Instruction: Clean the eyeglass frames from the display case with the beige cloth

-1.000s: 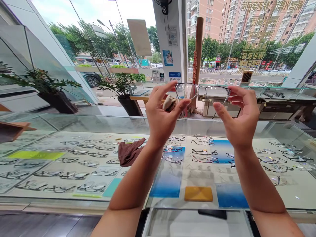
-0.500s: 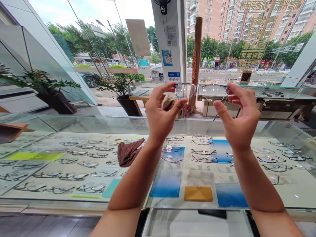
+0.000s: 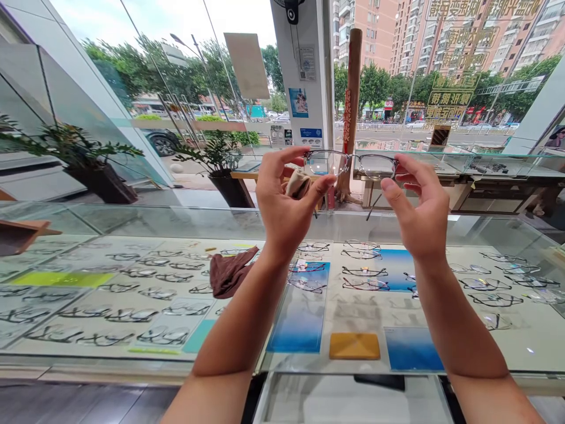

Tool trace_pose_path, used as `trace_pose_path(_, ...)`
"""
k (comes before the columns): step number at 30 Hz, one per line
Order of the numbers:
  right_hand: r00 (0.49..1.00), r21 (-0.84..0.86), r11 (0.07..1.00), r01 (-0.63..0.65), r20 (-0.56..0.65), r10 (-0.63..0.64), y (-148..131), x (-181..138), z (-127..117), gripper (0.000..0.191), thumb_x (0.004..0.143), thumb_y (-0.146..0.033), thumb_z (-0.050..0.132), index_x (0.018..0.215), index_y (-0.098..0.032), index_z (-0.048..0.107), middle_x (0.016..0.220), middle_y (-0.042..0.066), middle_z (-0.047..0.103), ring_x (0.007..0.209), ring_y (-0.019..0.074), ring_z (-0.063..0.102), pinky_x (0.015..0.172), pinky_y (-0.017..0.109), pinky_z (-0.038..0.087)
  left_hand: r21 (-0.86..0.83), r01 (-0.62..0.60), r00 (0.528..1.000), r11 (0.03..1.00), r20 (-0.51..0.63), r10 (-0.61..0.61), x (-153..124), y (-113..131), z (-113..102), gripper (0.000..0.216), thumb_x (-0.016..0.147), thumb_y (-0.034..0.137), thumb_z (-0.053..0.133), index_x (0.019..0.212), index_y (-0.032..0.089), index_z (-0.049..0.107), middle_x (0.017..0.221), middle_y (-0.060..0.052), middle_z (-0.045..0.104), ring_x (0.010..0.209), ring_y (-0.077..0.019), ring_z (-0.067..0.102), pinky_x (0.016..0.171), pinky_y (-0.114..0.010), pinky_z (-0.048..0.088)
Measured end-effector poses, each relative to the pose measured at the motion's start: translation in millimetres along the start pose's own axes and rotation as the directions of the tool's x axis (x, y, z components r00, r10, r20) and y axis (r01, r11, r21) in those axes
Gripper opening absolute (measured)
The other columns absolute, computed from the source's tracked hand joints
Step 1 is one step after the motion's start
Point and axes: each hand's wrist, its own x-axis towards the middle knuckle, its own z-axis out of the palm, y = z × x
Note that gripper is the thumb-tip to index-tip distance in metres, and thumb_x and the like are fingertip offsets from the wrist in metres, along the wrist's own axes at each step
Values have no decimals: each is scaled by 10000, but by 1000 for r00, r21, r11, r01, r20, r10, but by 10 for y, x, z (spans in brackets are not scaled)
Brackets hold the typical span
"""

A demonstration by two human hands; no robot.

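I hold a pair of clear-lensed glasses up at eye level above the glass counter. My left hand pinches the left lens rim between thumb and forefinger, with a small beige cloth tucked in its fingers. My right hand grips the right end of the frame with its fingertips. The temples hang down behind the lenses.
A glass display counter spans the view, with several rows of eyeglass frames inside. A brown cloth lies on the counter left of my left arm. An orange pad sits near the front. Potted plants and windows stand behind.
Both hands have shifted slightly left with the glasses and tilted them a little; my right hand has moved closer to the left. The grip is unchanged.
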Motion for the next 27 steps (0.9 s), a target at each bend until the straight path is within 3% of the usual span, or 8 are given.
trace_pose_path(8, 999, 20, 999, -41, 24, 40, 46, -6, 32, 434, 914, -378, 682, 1343, -313, 675, 1283, 56, 731, 1118, 254, 694, 1002, 507, 563, 46, -130, 991, 990, -21, 131, 35, 128, -22, 578, 771, 534, 882, 1266, 296, 700, 1137, -65, 635, 1040, -223, 620, 825, -347, 545)
trace_pose_path(19, 985, -77, 990, 118, -115, -127, -43, -35, 44, 443, 943, -440, 676, 1372, -338, 629, 1235, 58, 682, 1118, 270, 653, 951, 498, 565, -62, 14, 997, 998, 81, -9, 37, -48, -19, 561, 809, 593, 826, 1282, 318, 697, 1174, -43, 714, 1056, -204, 675, 835, -309, 562)
trace_pose_path(27, 978, -55, 990, 129, -160, -136, -97, -47, 58, 393, 916, -411, 724, 1288, -300, 663, 1166, 49, 692, 1046, 239, 662, 919, 455, 567, -87, 46, 995, 995, 90, -38, 41, -98, -4, 465, 819, 472, 859, 1244, 336, 729, 1148, -35, 746, 988, -182, 694, 770, -281, 564)
